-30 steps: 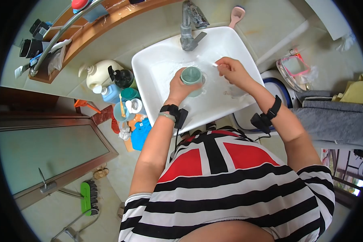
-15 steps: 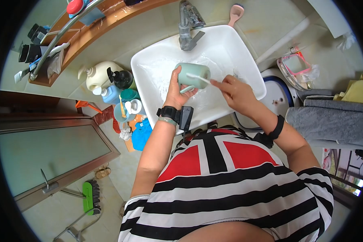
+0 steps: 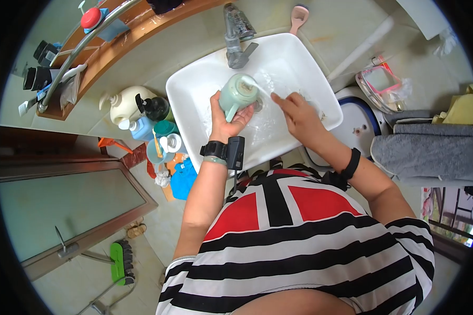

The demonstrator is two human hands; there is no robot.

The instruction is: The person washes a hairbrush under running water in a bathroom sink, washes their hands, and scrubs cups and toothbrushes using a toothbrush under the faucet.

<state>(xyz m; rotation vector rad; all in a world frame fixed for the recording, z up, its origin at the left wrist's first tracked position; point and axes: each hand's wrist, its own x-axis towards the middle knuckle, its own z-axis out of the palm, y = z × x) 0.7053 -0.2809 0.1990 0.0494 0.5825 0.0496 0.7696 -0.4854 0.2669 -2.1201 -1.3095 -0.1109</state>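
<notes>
My left hand (image 3: 228, 121) is wrapped round a pale green mug (image 3: 235, 100) above the sink (image 3: 181, 89). The mug is tilted, with its brownish-marked round end turned up and to the right and its handle pointing down. In my right hand (image 3: 299, 118) is a slim white brush, seemingly a toothbrush (image 3: 261, 90), pinched by its handle. Its head, smeared by motion, lies against or just over the mug's marked end; whether they touch I cannot tell. Below the mug, wet streaks cover the basin around the drain.
A metal faucet (image 3: 237, 52) stands at the sink's back edge, with a pink brush (image 3: 299, 18) to its right. Pump bottles (image 3: 129, 105) and cups crowd the left side. Grey towels (image 3: 425, 152) hang at the right, near a toilet seat (image 3: 360, 123).
The mug has turned in my left hand, so its marked end faces up more. The brush has moved from the mug's side to that end, and my right hand has shifted slightly left.
</notes>
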